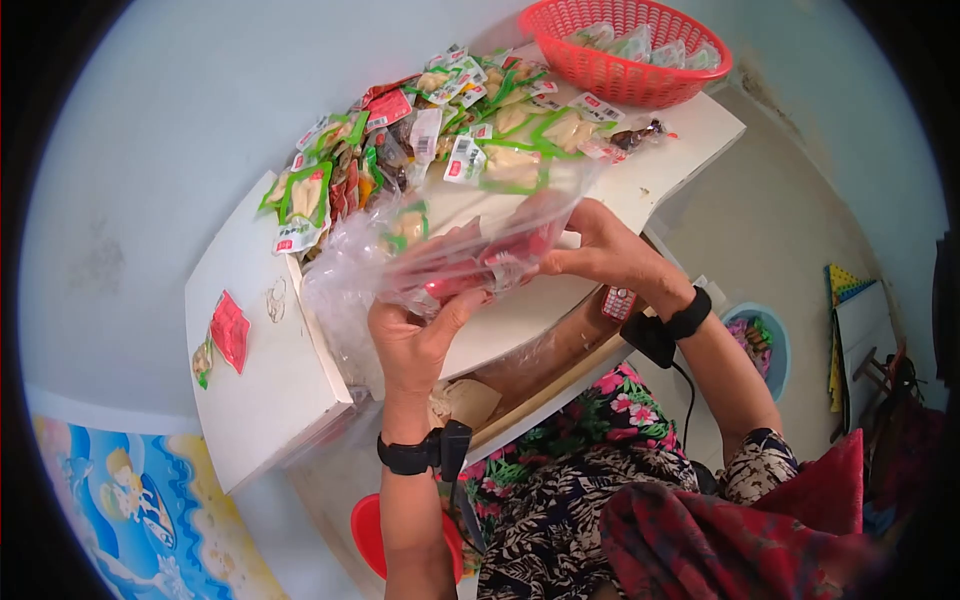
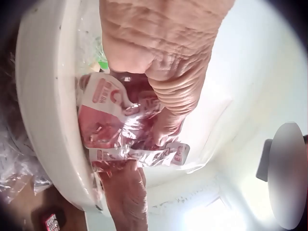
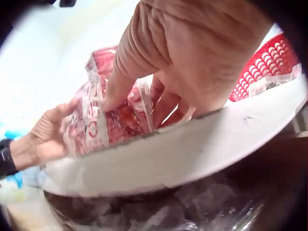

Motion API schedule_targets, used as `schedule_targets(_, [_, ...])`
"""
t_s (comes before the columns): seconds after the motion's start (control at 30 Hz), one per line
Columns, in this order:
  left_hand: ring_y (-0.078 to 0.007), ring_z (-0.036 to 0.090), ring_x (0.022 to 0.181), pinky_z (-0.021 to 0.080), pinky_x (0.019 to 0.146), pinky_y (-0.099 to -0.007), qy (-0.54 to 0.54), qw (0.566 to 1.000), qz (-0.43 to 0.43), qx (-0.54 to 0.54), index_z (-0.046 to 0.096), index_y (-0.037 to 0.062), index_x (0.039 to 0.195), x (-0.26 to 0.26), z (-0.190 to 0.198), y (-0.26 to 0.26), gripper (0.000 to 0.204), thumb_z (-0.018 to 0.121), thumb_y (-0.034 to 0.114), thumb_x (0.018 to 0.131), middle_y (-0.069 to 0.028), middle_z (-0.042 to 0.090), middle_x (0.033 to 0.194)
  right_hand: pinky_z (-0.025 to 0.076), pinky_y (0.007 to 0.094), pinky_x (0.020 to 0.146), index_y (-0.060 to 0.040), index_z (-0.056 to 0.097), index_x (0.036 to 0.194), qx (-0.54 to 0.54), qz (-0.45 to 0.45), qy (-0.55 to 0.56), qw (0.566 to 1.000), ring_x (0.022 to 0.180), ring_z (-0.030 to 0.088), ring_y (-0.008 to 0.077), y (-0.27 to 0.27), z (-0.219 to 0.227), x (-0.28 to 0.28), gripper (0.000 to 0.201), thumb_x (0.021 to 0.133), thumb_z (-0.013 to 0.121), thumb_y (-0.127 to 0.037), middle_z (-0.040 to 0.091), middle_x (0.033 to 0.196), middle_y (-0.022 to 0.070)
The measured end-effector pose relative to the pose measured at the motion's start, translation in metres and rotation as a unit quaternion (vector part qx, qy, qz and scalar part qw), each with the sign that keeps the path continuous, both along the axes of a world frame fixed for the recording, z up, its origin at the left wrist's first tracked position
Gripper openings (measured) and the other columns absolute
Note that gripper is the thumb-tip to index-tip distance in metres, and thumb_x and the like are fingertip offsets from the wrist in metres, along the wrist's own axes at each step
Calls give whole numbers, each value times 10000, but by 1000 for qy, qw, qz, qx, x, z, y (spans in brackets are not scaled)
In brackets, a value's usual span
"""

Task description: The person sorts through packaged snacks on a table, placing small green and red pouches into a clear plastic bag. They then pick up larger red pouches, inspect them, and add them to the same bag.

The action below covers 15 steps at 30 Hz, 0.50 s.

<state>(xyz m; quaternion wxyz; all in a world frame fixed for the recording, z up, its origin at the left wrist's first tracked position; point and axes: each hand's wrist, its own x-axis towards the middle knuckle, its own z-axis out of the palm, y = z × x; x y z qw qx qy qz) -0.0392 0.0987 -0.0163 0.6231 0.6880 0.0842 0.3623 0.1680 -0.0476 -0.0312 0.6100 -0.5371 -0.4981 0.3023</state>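
hands: left hand (image 1: 415, 340) grips clear bag (image 1: 440, 250) of red packets | right hand (image 1: 610, 250) pinches same bag

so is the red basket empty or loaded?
Loaded, partly: the red basket holds a few clear packets lying inside, visible above its rim.

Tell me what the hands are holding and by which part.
Both hold a clear plastic bag of red packets: left hand at its near end, right hand at its right end.
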Motion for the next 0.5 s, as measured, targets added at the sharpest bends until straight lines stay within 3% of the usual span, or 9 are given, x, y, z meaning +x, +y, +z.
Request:
schedule_targets(0.1, [-210,718,1077,589,947,-350,-6,999,-41,-15,562,-67,1401,4,-5,5,657,857,3,818,-164,721,1242,453,426,1144,35,543,1440,-64,20,3,998,1323,577,227,-1,-1,8,745,851,889,-263,647,1386,119])
schedule_targets(0.17, [-220,706,1121,588,979,-362,-8,998,-56,-21,498,-59,1467,1,-6,5,749,857,-4,812,-172,688,1312,450,420,1148,26,522,1463,-20,15,-4,1000,1332,571,223,2,-1,10,793,836,900,-280,643,1391,126])
schedule_targets(0.3, [-206,715,1087,591,979,-361,-24,1000,-17,-3,503,-43,1472,9,-4,2,730,844,-4,828,-164,689,1300,441,415,1157,14,497,1484,75,22,-61,995,1287,596,215,11,4,7,820,821,905,-244,643,1377,130])
schedule_targets(0.4, [-177,720,1024,591,924,-336,18,1000,12,15,541,-30,1440,7,-6,10,669,840,4,843,-146,713,1250,490,406,1107,10,521,1453,0,6,-14,1000,1221,626,200,12,17,4,751,821,882,-175,665,1313,112])
schedule_targets(0.43, [-168,720,1001,589,903,-326,32,998,24,38,553,-29,1426,6,-8,16,644,838,6,849,-140,721,1229,539,391,1040,19,550,1410,-1,-17,45,999,1164,647,190,12,24,-1,668,822,844,-98,685,1243,93])
schedule_targets(0.5, [-152,715,976,580,877,-308,31,998,40,29,582,-28,1389,8,-14,19,589,836,15,859,-128,734,1196,557,377,1008,27,566,1387,19,-11,41,999,1160,653,192,18,21,4,628,829,833,-79,692,1222,95])
